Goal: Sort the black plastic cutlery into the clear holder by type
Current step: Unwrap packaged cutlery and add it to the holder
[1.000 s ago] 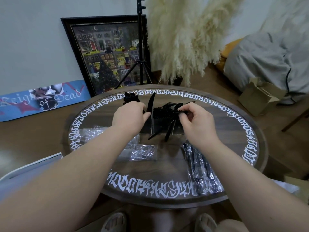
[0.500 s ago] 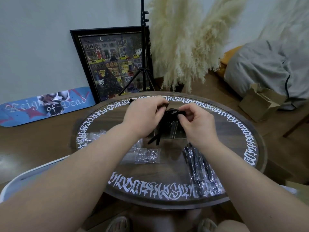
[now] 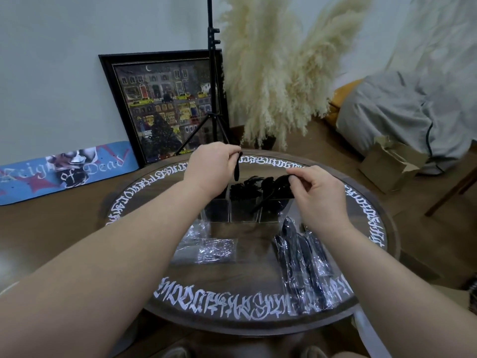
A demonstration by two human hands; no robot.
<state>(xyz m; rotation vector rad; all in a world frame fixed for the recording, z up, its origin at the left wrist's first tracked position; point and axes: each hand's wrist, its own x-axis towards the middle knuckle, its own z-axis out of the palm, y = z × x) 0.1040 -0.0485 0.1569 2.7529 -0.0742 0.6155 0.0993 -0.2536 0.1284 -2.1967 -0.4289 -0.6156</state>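
Observation:
A clear holder (image 3: pixel 244 215) with three compartments stands near the middle of the round table (image 3: pixel 258 257). Black forks (image 3: pixel 244 188) fill its middle compartment and black spoons (image 3: pixel 273 200) sit in the right one. My left hand (image 3: pixel 210 167) pinches one black cutlery piece (image 3: pixel 236 167) by its upper end, so it hangs above the holder's left side. My right hand (image 3: pixel 318 193) grips a black spoon (image 3: pixel 282 180) over the right compartment. Its type is clear from the rounded bowl; the left piece's type I cannot make out.
Wrapped black cutlery packs (image 3: pixel 303 262) lie at the table's near right. Empty clear wrappers (image 3: pixel 210 245) lie at the near left. Behind the table stand a tripod (image 3: pixel 213 104), a framed picture (image 3: pixel 165 107) and pampas grass (image 3: pixel 273 81). A cardboard box (image 3: pixel 389 161) sits on the floor to the right.
My left hand has lifted one black piece up and away from the bundle. My right hand has shifted right, to over the right compartment. The camera has tilted, so the table sits lower in view.

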